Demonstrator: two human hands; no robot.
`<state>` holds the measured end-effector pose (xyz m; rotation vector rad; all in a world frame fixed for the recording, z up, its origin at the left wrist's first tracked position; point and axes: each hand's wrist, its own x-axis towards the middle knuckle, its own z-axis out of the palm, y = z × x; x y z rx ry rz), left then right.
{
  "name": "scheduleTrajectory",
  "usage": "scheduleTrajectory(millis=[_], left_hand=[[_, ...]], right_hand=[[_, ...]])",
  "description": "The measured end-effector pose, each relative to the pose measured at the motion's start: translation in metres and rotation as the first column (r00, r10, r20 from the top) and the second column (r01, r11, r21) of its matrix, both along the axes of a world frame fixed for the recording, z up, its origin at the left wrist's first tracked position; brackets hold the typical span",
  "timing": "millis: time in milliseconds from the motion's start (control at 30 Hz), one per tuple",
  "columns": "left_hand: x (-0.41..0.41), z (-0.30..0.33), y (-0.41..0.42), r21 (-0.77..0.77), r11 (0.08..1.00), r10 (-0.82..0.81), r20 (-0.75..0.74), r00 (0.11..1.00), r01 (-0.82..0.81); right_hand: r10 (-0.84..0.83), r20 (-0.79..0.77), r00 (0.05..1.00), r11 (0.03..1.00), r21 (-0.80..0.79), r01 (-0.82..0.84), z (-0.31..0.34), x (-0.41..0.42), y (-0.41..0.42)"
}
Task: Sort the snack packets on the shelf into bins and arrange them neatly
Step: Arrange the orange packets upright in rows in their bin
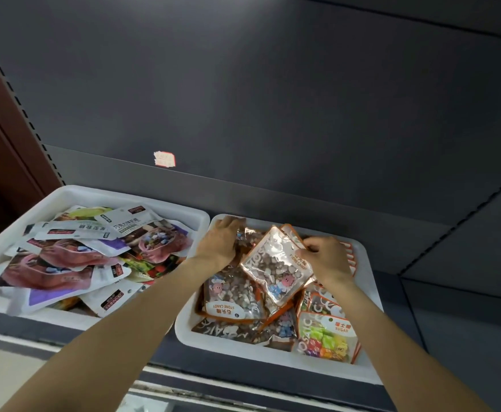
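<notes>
Snack packets are filling two white rectangular plastic bins sitting side by side on a dark grey metal shelf (pixel 273 200), and both hands are working in the right-hand bin (pixel 372 295). From the head camera, the right hand (pixel 326 257) is pinching the top edge of a clear, orange-trimmed stone candy packet (pixel 276 266), thumb and fingers curled over its corner, and that packet is tilting above the others in the bin. The left hand (pixel 221 242) is reaching into the bin's far left corner, fingers curled down onto a crinkled clear packet (pixel 247 236) of the same brownish candy; whether it is gripping or only pressing is hard to tell from here. Below them, more stone candy packets (pixel 231 295) are lying flat and overlapping, and a colourful packet marked SUGAR (pixel 329 337) is lying at the near right corner. A row of orange-edged packets (pixel 351 257) is standing on edge along the far right side, behind the right hand. Over in the left-hand bin (pixel 100 193), a loose heap of white, purple and pink pouches (pixel 74 257) is spilling over the near rim. A small torn white sticker with a red border (pixel 164 159) is sticking to the dark back panel above the bins.
</notes>
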<state>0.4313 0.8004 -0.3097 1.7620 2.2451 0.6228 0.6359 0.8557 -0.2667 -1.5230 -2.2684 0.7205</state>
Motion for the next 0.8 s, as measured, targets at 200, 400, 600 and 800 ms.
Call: scheduleTrajectory(millis=[200,400,600,800], left_hand=[[-0.015,-0.011,0.003,-0.154,0.987,-0.091,-0.294,0.951,0.047],[-0.023,-0.019,-0.010,-0.316,0.933,-0.272,-0.302,0.914,0.173],[-0.029,-0.006,-0.031,-0.393,0.846,-0.477,-0.260,0.839,0.360],[-0.032,0.006,-0.053,-0.360,0.815,-0.519,-0.108,0.848,0.454]], right_hand=[[-0.064,-0.031,0.997,0.997,0.038,0.065,-0.002,0.008,0.003],[-0.056,-0.066,0.996,0.995,0.079,0.061,0.000,0.010,0.006],[-0.023,-0.146,0.989,0.984,0.172,0.048,0.007,0.000,0.013],[0.155,-0.060,0.986,0.970,0.196,-0.141,0.006,-0.033,0.015]])
